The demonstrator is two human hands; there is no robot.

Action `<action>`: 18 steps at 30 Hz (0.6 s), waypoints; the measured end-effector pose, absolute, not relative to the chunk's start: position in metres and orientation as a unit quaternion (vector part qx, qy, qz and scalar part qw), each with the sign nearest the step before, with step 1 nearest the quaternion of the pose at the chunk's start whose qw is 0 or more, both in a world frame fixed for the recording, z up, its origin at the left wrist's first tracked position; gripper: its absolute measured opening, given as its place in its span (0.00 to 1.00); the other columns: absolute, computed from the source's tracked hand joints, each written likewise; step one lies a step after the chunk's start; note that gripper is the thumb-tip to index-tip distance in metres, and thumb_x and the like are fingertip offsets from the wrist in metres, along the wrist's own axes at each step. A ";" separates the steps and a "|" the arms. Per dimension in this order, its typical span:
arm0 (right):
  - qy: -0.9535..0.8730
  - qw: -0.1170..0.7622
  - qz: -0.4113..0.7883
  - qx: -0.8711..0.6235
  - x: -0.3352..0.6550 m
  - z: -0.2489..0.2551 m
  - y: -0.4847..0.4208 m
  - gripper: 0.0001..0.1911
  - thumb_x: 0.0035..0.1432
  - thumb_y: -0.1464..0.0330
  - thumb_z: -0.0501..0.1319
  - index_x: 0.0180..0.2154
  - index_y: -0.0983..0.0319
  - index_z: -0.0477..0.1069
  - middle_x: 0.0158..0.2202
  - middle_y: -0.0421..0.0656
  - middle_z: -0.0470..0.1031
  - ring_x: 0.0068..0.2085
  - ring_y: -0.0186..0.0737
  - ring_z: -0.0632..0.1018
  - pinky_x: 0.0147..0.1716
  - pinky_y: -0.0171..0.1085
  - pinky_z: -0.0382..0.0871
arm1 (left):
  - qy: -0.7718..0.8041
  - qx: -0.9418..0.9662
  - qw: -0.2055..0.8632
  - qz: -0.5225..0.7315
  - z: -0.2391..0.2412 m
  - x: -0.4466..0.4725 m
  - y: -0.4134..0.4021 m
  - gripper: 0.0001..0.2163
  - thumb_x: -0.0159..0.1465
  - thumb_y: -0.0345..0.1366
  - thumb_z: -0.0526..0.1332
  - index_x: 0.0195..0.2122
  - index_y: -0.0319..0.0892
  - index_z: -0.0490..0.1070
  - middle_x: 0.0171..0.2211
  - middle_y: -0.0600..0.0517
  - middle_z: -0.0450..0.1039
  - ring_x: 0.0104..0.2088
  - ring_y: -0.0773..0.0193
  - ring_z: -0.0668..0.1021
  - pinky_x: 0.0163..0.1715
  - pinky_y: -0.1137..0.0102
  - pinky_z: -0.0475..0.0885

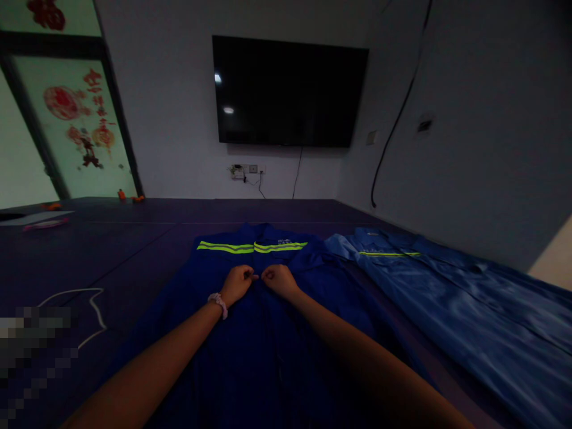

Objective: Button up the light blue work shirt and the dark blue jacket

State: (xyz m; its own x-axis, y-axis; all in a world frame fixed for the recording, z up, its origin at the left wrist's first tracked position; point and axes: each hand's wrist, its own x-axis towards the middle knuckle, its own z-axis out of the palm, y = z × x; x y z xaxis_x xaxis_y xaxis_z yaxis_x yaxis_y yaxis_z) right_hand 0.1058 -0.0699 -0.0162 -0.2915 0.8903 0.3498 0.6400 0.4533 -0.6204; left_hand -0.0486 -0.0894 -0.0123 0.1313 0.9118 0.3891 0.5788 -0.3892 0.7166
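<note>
A dark blue work jacket (232, 357) lies spread out face up in front of me, its collar pointing away. Yellow-green reflective strips (227, 246) cross its chest on both sides of the front opening. Just below the strips, my left hand (238, 283), with a pale scrunchie (218, 304) on the wrist, is closed in a pinch at the front edge. Close beside it, my right hand (279, 281) is pinched at the opposite edge. The fingertips almost meet over the opening. What lies right between the fingers is too small and dark to make out clearly.
To the right lies a lighter blue work garment (429, 298) with a thin yellow strip. A white cable (96, 310) curls on the purple mat (134, 238) at left. Orange items (138, 199) are near the door. A television (290, 92) hangs on the far wall.
</note>
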 end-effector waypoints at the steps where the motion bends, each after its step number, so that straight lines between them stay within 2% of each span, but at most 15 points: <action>1: -0.782 0.340 0.187 -0.488 0.106 -0.017 -0.070 0.07 0.45 0.73 0.58 0.26 0.62 0.75 0.24 0.41 0.76 0.26 0.33 0.74 0.24 0.27 0.61 | 0.514 0.724 0.202 0.414 -0.012 -0.048 -0.090 0.12 0.49 0.39 0.58 0.15 0.40 0.57 0.16 0.59 0.54 0.21 0.71 0.60 0.22 0.75 0.54; 7: -0.773 0.344 0.186 -0.500 0.104 -0.019 -0.072 0.07 0.44 0.70 0.62 0.30 0.63 0.73 0.23 0.39 0.73 0.24 0.30 0.72 0.21 0.27 0.58 | 0.518 0.719 0.197 0.419 -0.010 -0.047 -0.093 0.13 0.51 0.41 0.57 0.16 0.40 0.58 0.16 0.58 0.56 0.20 0.71 0.61 0.23 0.75 0.55; 13: -0.780 0.348 0.197 -0.481 0.103 -0.020 -0.071 0.07 0.50 0.70 0.58 0.33 0.62 0.73 0.22 0.39 0.73 0.23 0.31 0.71 0.22 0.27 0.58 | 0.515 0.724 0.182 0.423 -0.012 -0.047 -0.091 0.12 0.52 0.41 0.56 0.17 0.40 0.60 0.17 0.57 0.58 0.21 0.70 0.62 0.23 0.75 0.56; 18: -0.781 0.350 0.200 -0.477 0.103 -0.020 -0.071 0.07 0.51 0.71 0.56 0.32 0.62 0.72 0.22 0.39 0.73 0.23 0.31 0.72 0.22 0.28 0.58 | 0.520 0.724 0.174 0.419 -0.013 -0.046 -0.091 0.12 0.51 0.40 0.56 0.16 0.40 0.60 0.17 0.57 0.59 0.21 0.70 0.63 0.23 0.75 0.56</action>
State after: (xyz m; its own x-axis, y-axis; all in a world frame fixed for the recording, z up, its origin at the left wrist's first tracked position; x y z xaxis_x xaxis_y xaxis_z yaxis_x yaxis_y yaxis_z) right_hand 0.1030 -0.0708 -0.0200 -0.3008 0.8850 0.3554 0.6050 0.4651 -0.6463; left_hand -0.0464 -0.0910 -0.0125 0.1086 0.8982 0.4259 0.6070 -0.3992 0.6872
